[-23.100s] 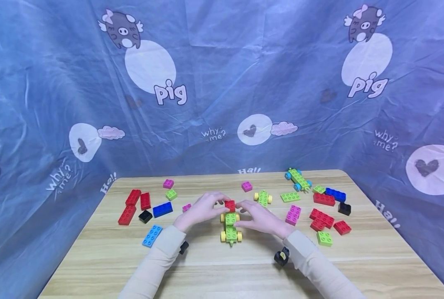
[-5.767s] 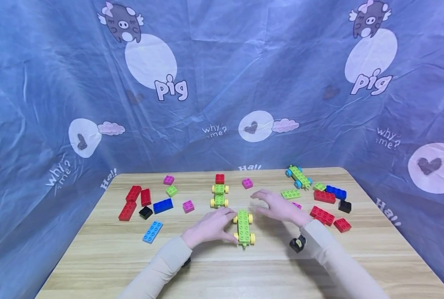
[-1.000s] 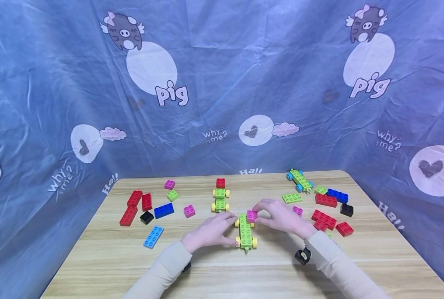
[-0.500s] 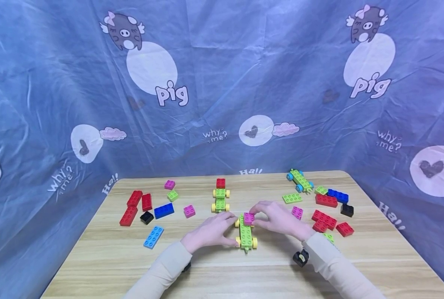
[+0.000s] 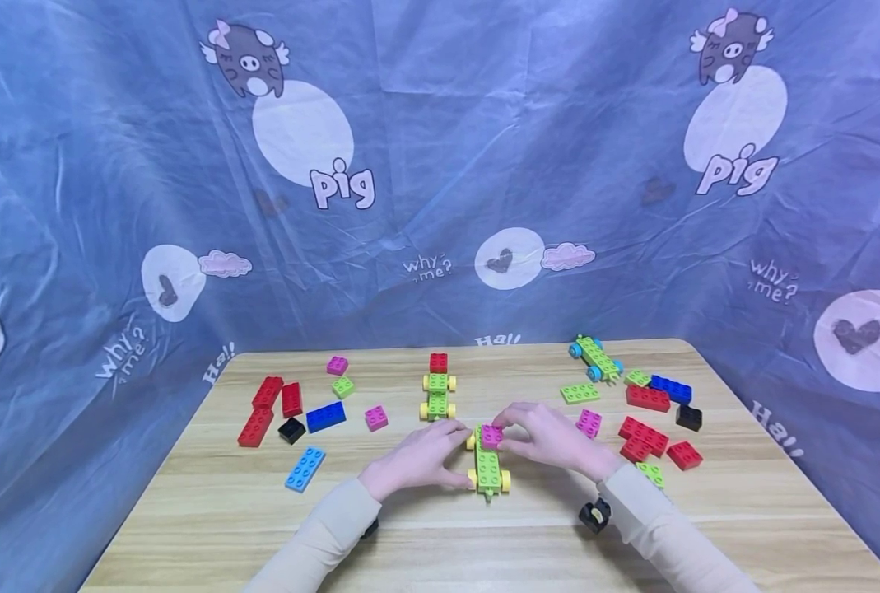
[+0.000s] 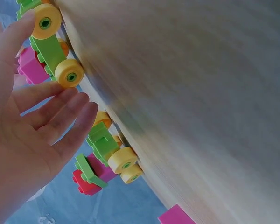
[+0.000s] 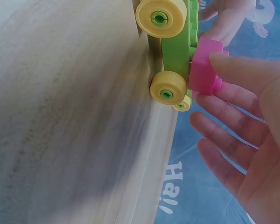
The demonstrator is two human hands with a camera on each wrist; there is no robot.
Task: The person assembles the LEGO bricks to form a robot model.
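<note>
A green toy car base point(image 5: 487, 478) with yellow wheels stands on the table between both hands. My left hand point(image 5: 417, 459) holds it from the left, thumb at the nearer wheel and index finger at the farther wheel point(image 6: 69, 73). My right hand point(image 5: 551, 436) pinches a magenta building brick point(image 5: 491, 436) between thumb and fingers over the far end of that base. In the right wrist view, the magenta brick point(image 7: 206, 66) sits right at the base's studs, slightly tilted. Behind is another green wheeled car point(image 5: 437, 405) carrying stacked bricks, topped by a red brick point(image 6: 86, 183).
Red bricks point(image 5: 255, 427), a blue brick point(image 5: 326, 417), a black brick point(image 5: 291, 430) and a light blue brick point(image 5: 305, 469) lie left. On the right are several red, green and magenta bricks point(image 5: 589, 423), plus a blue-wheeled car base point(image 5: 596, 357) at the back.
The red-topped car went to the back and the yellow-wheeled base came forward. The right hand took the magenta brick from the back, then shifted it left and down onto the base's far end.
</note>
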